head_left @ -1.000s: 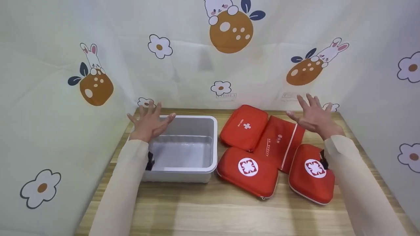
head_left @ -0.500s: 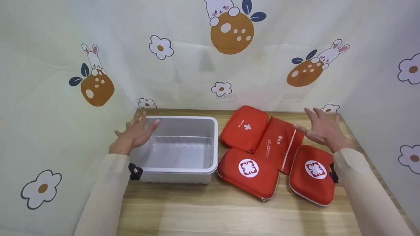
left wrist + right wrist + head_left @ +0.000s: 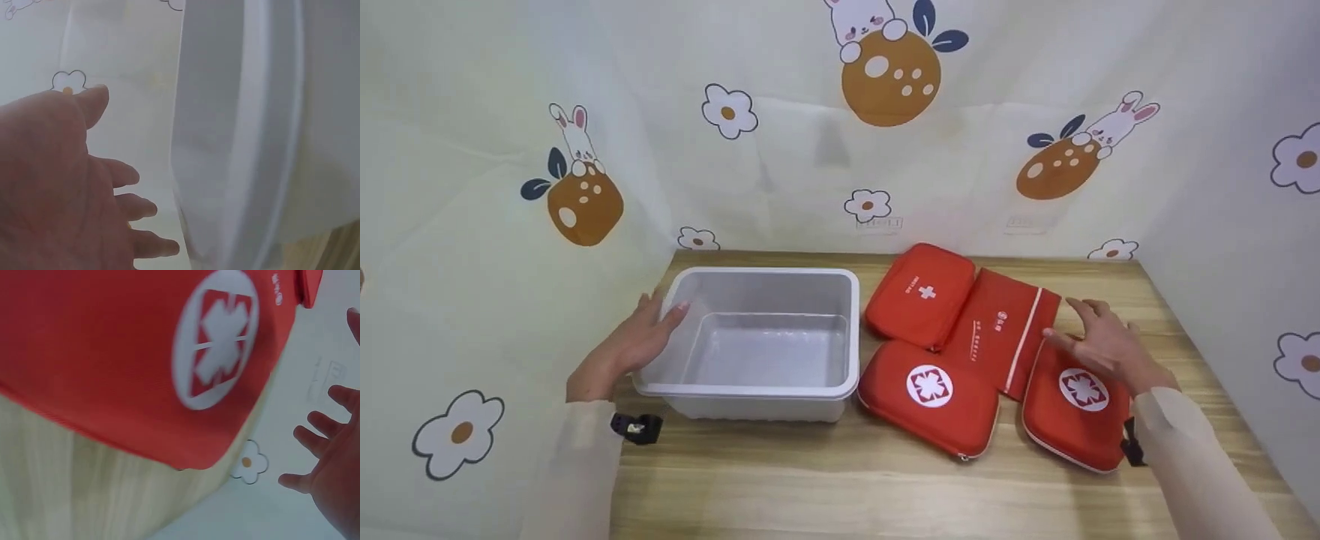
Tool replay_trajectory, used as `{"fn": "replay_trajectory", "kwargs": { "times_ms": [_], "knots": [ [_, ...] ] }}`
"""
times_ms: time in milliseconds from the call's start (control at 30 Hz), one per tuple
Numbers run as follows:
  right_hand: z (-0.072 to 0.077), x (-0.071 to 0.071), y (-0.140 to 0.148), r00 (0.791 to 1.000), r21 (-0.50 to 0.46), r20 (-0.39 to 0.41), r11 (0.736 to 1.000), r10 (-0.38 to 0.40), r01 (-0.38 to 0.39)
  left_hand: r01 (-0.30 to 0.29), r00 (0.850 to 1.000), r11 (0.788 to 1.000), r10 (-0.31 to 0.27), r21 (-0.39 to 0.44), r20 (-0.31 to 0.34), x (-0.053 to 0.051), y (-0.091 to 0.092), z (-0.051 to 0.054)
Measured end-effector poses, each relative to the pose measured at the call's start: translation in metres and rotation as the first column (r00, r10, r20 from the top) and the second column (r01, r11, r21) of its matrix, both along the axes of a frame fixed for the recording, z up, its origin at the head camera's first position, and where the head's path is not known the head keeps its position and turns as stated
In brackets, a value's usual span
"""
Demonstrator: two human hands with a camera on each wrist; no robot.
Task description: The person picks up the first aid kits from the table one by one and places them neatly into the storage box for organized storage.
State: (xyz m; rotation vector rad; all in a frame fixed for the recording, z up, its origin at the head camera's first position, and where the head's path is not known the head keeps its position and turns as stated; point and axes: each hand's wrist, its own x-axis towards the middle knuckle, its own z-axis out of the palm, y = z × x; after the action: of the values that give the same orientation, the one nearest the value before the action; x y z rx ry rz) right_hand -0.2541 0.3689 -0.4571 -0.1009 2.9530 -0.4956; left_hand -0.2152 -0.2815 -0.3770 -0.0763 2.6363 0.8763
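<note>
Tub (image 3: pixel 765 391): near surface's (image 3: pixel 780 484) left edge
First-aid kits (image 3: pixel 928 401): right of tub
Flat pouch (image 3: pixel 994 330): between them, near back edge

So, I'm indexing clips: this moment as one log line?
left hand: open, beside bin; right hand: open, near rightmost kit; held: nothing; red kits: four, right of bin

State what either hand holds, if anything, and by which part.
Nothing is held: the left hand is open beside the plastic bin, the right hand open near the rightmost first-aid case.
</note>
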Motion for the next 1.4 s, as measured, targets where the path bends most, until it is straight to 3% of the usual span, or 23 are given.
{"fn": "replay_trajectory", "kwargs": {
  "times_ms": [233, 367, 533, 667, 867, 1067, 1267, 1400],
  "knots": [
    [-0.017, 0.015, 0.020, 0.997, -0.062, 0.063, 0.997, -0.036, 0.040, -0.101, 0.993, 0.994, 0.104, 0.042, -0.062, 0.014, -0.018, -0.027],
    [-0.027, 0.022, 0.029, 0.993, -0.091, 0.099, 0.994, -0.058, 0.067, -0.155, 0.981, 0.982, 0.166, 0.106, -0.100, 0.017, -0.022, -0.041],
    [-0.035, 0.026, 0.033, 0.995, -0.100, 0.086, 0.993, -0.050, 0.058, -0.192, 0.972, 0.968, 0.211, 0.160, -0.107, 0.020, -0.022, -0.052],
    [-0.038, 0.026, 0.033, 0.994, -0.120, 0.093, 0.991, -0.053, 0.064, -0.199, 0.969, 0.962, 0.221, 0.186, -0.107, 0.022, -0.021, -0.058],
    [-0.035, 0.028, 0.039, 0.978, -0.186, 0.193, 0.976, -0.074, 0.110, -0.207, 0.972, 0.951, 0.227, 0.228, -0.066, 0.021, -0.023, -0.063],
    [-0.032, 0.025, 0.047, 0.961, -0.213, 0.259, 0.965, -0.096, 0.153, -0.247, 0.962, 0.925, 0.271, 0.290, -0.044, 0.017, -0.024, -0.069],
    [-0.033, 0.026, 0.051, 0.960, -0.263, 0.263, 0.950, -0.098, 0.169, -0.281, 0.952, 0.896, 0.305, 0.343, -0.016, 0.016, -0.024, -0.072],
    [-0.034, 0.025, 0.052, 0.940, -0.286, 0.317, 0.932, -0.125, 0.221, -0.299, 0.946, 0.881, 0.325, 0.367, -0.010, 0.017, -0.024, -0.073]
  ]
}}
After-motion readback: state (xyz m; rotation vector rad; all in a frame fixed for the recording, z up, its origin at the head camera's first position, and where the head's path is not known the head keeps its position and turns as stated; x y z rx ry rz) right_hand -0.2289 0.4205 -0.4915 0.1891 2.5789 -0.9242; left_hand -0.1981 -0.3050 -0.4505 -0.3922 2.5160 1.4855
